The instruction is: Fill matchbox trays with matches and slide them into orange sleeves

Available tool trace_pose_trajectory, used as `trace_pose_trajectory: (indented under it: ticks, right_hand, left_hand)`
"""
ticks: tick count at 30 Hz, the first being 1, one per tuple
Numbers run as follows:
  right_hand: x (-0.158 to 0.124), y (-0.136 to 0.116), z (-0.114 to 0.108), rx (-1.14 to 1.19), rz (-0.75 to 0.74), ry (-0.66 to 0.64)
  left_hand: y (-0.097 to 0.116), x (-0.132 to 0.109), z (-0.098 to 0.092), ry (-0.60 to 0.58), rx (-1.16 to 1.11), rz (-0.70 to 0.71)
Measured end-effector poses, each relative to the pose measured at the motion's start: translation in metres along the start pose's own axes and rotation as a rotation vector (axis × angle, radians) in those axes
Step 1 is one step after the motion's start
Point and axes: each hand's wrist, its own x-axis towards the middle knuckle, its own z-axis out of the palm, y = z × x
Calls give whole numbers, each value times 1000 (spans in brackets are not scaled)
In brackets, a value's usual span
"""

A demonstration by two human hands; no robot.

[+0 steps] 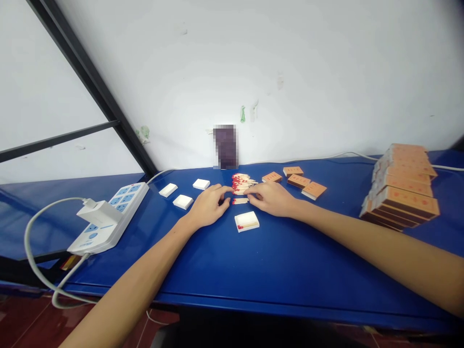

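Note:
A pile of red-tipped matches [242, 182] lies on the blue table, and a few more matches [239, 201] lie just in front of it. At the red heads, my left hand [209, 205] rests with index finger and thumb apart, the index fingertip at the pile's edge. On the opposite side, my right hand [271, 199] reaches to the bare stick ends, its index finger and thumb apart and nothing seen gripped between them. Nearer me, a white matchbox tray [250, 218] holds matches along its front side.
White matchbox trays [183, 201] lie at left. Several orange matchbox sleeves [313, 190] lie beyond my right forearm, and stacked matchboxes [409, 198] stand at far right. A power strip [123, 205] with a plugged-in white adapter [99, 216] and cable is at left, near a black frame [134, 145].

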Motion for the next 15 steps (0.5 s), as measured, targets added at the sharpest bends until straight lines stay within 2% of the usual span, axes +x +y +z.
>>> trace_pose_trajectory:
  ticks: [15]
  right_hand:
    - [0,-2,-3,53,-2,-19]
  left_hand:
    - [-1,0,-1,-17,12,9]
